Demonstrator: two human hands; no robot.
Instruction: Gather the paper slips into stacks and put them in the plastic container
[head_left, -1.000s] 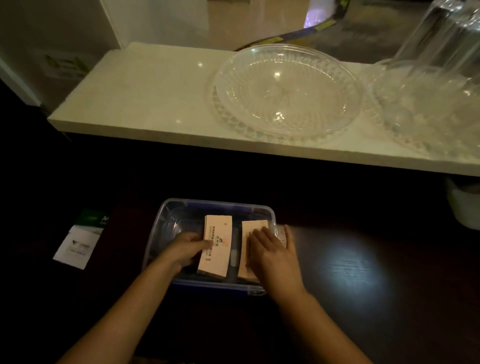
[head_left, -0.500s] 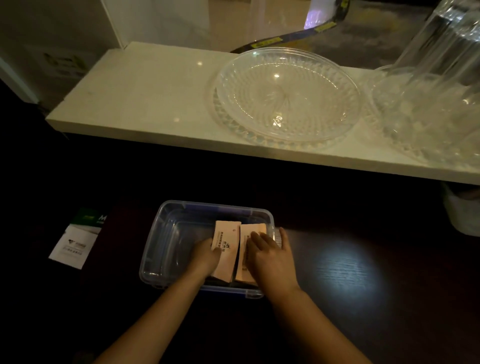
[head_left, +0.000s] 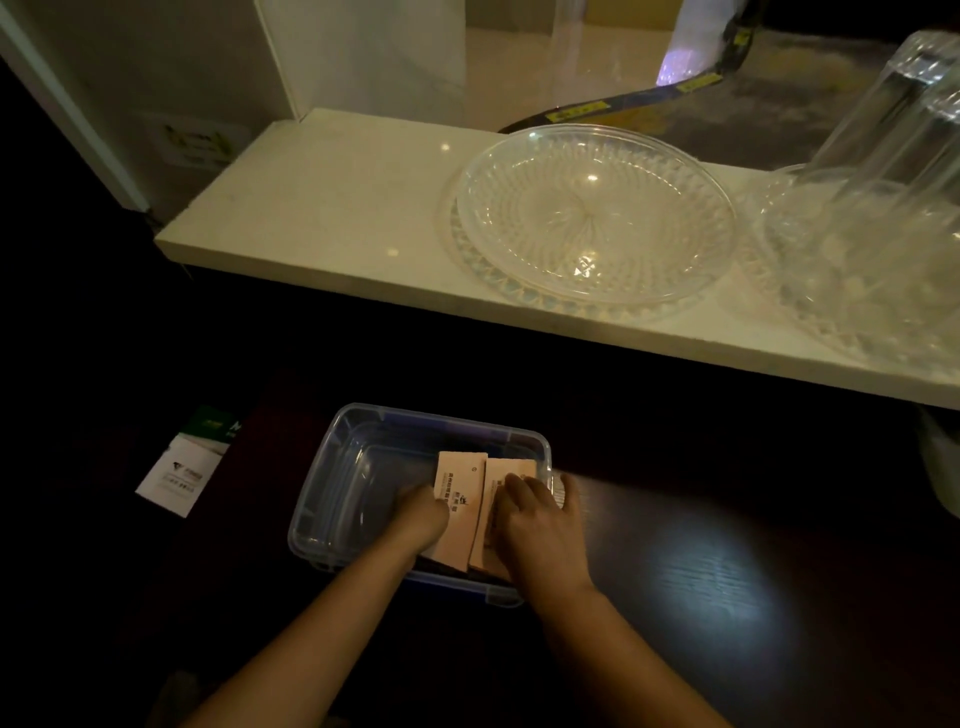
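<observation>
both forearms reaching in, left hand curled round the left slip stack, right hand pressing the right stack flat-ish, thumb splayed, thin pinkish rectangles, clear round-cornered plastic container, glossy dark worktop

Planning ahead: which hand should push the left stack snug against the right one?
Left. The left hand holds the left stack at its outer edge; the right hand covers the right stack.

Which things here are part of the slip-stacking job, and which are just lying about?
In the job: plastic container, left stack of slips in it gripped by the left hand, right stack of slips under the right hand.
Lying about: glass dish, second glass dish, tall glass, leaflet.
</observation>
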